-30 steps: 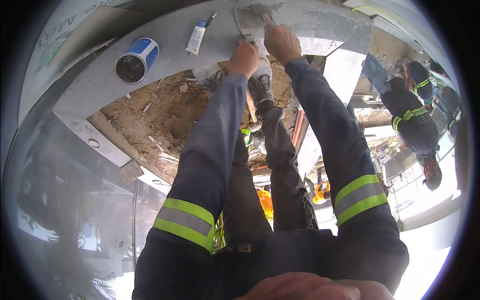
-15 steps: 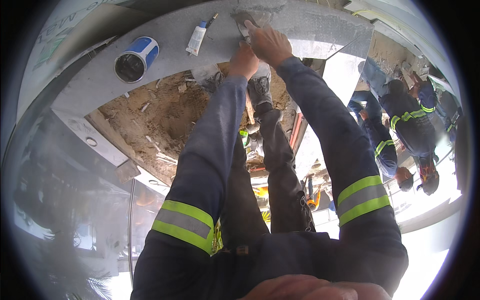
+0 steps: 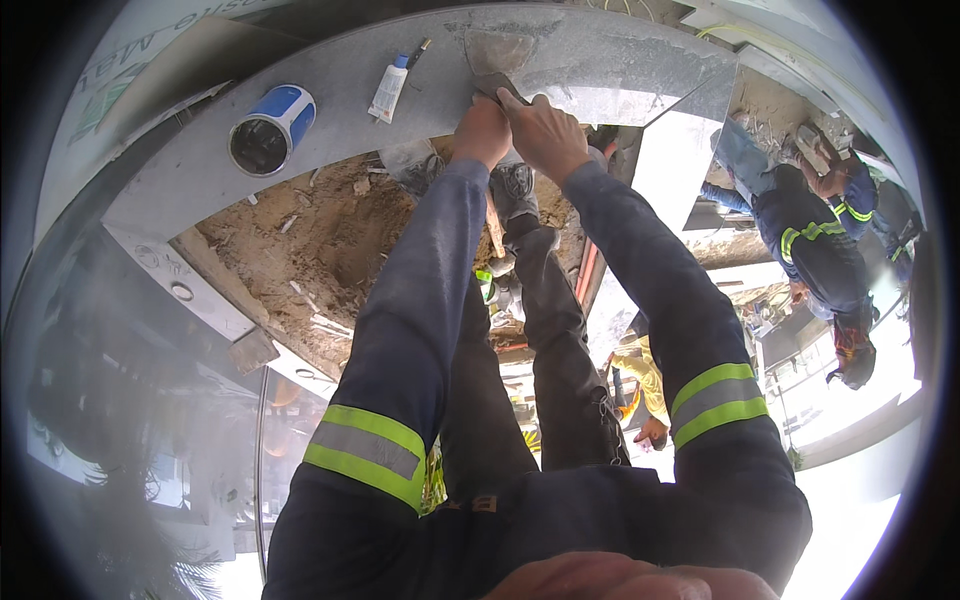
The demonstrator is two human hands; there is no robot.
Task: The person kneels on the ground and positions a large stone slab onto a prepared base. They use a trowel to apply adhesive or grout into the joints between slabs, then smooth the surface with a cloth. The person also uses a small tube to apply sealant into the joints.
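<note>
My left hand (image 3: 483, 132) is closed on what looks like a putty knife (image 3: 497, 84) with a dark blade, its handle mostly hidden by the fingers. My right hand (image 3: 542, 132) grips the same tool beside it, fingertips on the blade. Both are at the near edge of a curved grey stone slab (image 3: 170, 168), by a dull smeared patch (image 3: 498, 48). Left of them lie a white tube with a blue cap (image 3: 388, 92) and a small dark stick-like item (image 3: 420, 51). An opened blue-and-white can (image 3: 290, 112), dark inside, sits farther left on the slab.
Below the slab's inner edge are sandy, littered soil (image 3: 300, 240), my legs and orange pipes (image 3: 588, 268). Several co-workers in dark clothing with reflective bands (image 3: 810, 235) crouch at the right; another in yellow (image 3: 640, 380) is beyond my legs. A glossy grey surface (image 3: 150, 420) fills the left side.
The blade has come back toward me, uncovering more of the smeared patch. My right hand has moved down and left, closer to my left hand. The co-worker in yellow has come further into view.
</note>
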